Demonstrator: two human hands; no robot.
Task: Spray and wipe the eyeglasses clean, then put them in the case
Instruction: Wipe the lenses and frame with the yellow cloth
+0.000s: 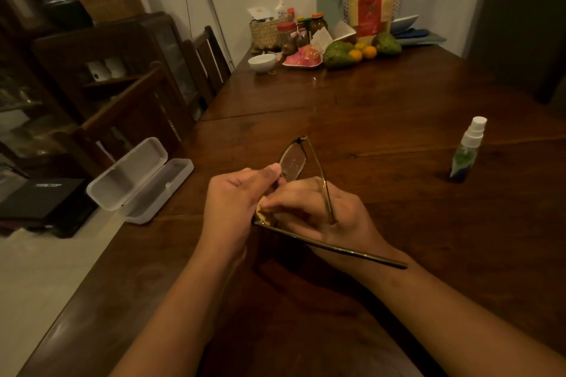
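1. Both hands meet at the centre of the frame, just above the dark wooden desk (398, 95).
2. The left hand (235, 205) is closed on the eyeglasses (292, 162), its thumb pressed along the edge of the one lens that shows above the fingers.
3. The right hand (324, 214) is curled shut around a small yellowish cloth (266, 216), of which only a bit peeks out between the two hands, held against the frame.
4. The eyeglasses are held up off the desk with their temples unfolded: one temple runs over the back of the right hand, the other stretches toward the lower right across the right wrist.
5. The visible lens carries small specks or droplets; which they are cannot be told.
6. A white case (137, 180) lies open at the left edge of the desk, lid tipped back, nothing inside.
7. A small spray bottle (467, 150) stands upright at the right of the frame, well apart from the hands, its white nozzle on top.
8. Fruit (352, 53), jars and a white bowl (262, 63) crowd the far end of the desk, at the top centre.
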